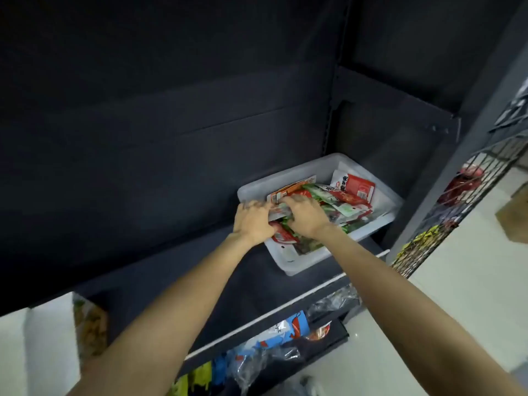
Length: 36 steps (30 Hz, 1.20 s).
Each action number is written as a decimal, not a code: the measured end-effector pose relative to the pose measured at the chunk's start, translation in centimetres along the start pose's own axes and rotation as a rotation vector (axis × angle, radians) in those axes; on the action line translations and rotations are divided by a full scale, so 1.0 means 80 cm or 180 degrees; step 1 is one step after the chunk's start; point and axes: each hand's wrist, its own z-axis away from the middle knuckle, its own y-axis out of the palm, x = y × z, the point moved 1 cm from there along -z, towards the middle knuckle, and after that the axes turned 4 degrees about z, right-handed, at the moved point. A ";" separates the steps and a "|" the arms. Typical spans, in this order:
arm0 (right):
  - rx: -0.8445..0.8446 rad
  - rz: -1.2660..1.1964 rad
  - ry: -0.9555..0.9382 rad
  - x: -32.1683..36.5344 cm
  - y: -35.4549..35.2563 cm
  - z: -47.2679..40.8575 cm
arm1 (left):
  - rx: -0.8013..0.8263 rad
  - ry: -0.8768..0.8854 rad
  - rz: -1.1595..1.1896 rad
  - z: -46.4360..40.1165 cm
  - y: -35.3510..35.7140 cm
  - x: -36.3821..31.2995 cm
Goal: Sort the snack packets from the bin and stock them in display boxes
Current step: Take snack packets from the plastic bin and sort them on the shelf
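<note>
A white plastic bin (368,231) sits on a dark shelf (160,270), at its right end. It holds several red, green and white snack packets (347,200) in a loose pile. Both my hands are in the near left part of the bin. My left hand (253,220) grips a bunch of packets, fingers curled round them. Close beside it, my right hand (305,215) has its fingers curled over the same bunch of packets. No display boxes are in view.
The shelf to the left of the bin is bare and dark, with a dark back panel (171,110). Below its front rail (274,310) hang blue, yellow and clear bagged goods (285,335). A wire rack (468,195) with red and yellow items stands at the right.
</note>
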 end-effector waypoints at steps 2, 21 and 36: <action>0.0355 0.0027 0.0022 -0.002 0.004 -0.006 | 0.0264 -0.0186 -0.0266 -0.009 0.011 0.002; -0.0752 -0.0049 0.0363 -0.010 0.046 -0.015 | -0.0451 -0.0265 0.0050 -0.005 0.042 0.006; -0.1097 -0.2045 -0.0494 0.021 0.001 0.013 | -0.2312 0.0237 0.2765 0.080 -0.034 0.033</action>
